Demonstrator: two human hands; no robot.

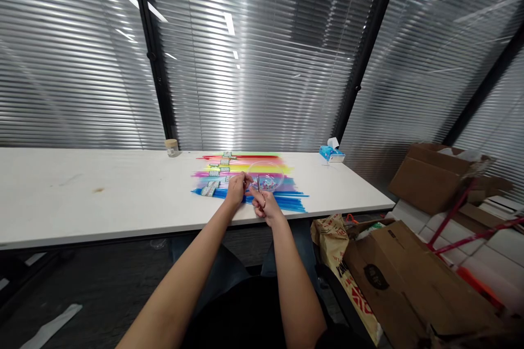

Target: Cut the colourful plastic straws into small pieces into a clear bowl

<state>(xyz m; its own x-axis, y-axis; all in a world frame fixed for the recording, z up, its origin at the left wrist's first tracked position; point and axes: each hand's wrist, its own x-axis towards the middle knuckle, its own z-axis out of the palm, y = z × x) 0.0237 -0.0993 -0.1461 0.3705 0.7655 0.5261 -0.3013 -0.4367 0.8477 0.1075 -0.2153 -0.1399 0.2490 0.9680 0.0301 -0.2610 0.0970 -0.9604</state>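
Note:
Several bundles of thin coloured plastic strands lie side by side across the table, running from red and yellow at the back to a blue bundle (291, 203) at the front. Patterned bands wrap their left ends. Over them stands a clear round bowl (282, 175) holding small coloured bits (268, 183). My right hand (267, 207) is closed on a pair of scissors (258, 183), blades pointing up and away. My left hand (236, 188) is close beside it, fingers pinched together in front of the bowl. What those fingers hold is too small to make out.
A white table (123, 191) runs along a wall of blinds. At its back stand a small lidded jar (171, 147) and a blue tissue pack (332, 153). To the right on the floor are a printed paper bag (333, 240), a cardboard box (401, 272) and another box (426, 180).

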